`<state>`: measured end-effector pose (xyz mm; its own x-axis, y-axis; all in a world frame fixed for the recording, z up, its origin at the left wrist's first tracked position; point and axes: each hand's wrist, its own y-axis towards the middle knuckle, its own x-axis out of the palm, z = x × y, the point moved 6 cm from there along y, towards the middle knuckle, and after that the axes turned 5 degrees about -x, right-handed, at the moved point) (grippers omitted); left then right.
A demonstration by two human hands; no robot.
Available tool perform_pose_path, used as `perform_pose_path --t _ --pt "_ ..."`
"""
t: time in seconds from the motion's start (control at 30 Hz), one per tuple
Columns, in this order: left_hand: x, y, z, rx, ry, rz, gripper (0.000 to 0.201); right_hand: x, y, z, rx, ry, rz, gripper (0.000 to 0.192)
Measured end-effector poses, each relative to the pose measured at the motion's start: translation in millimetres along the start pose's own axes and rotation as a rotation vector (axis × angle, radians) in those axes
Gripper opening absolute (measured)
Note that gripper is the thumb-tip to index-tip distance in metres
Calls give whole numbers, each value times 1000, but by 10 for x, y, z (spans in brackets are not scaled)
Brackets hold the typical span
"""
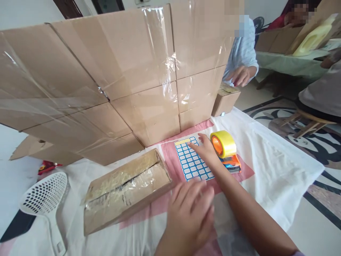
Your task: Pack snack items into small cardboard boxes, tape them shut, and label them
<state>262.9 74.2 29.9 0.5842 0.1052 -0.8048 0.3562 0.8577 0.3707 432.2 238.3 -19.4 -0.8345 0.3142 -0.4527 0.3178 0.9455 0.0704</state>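
Note:
A sheet of blue-bordered labels (192, 158) lies on the cloth, its top strip showing bare yellowish backing. My right hand (206, 149) is over the sheet's upper right, thumb and forefinger apart, the thumb tip at the top rows. Closer to me, my left hand (190, 211) is raised with bent fingers drawn together, slightly blurred; whatever they hold is hidden. Beside my right hand, a roll of yellow tape (226, 144) rests on an orange and blue tape dispenser (233, 164). A taped cardboard box (128, 192) lies left of the sheet.
Stacked, taped cardboard boxes (128, 78) form a wall behind the sheet. A white slotted skimmer (45, 199) lies at left, near a red packet (48, 167). Another person's hand (241, 75) is above a small box (226, 100) at the far right corner of the white cloth (277, 153).

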Motion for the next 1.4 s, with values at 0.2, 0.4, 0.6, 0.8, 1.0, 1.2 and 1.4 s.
perform_pose_path --t 0.2,0.4,0.6,0.8,1.0,1.2,1.4 --pt "750 35 -152 -143 113 -444 74 -105 17 60 105 305 66 69" --pt "686 -118 -77 -39 162 -323 60 -72 27 90 120 192 -99 45" --pt "273 258 72 89 165 103 37 -133 -70 -171 -152 83 -248 25" --pt "-52 1222 190 -83 276 200 49 -377 -235 -538 -332 301 -430 26" --pt "-101 1658 140 -339 -60 -186 25 -761 -290 -526 -299 285 -442 29" --pt "-199 1653 149 -419 -238 -278 21 -892 -344 -632 -400 236 -165 6" --pt "-311 1649 44 -466 -298 -221 21 -905 -470 -856 -607 38 170 19"
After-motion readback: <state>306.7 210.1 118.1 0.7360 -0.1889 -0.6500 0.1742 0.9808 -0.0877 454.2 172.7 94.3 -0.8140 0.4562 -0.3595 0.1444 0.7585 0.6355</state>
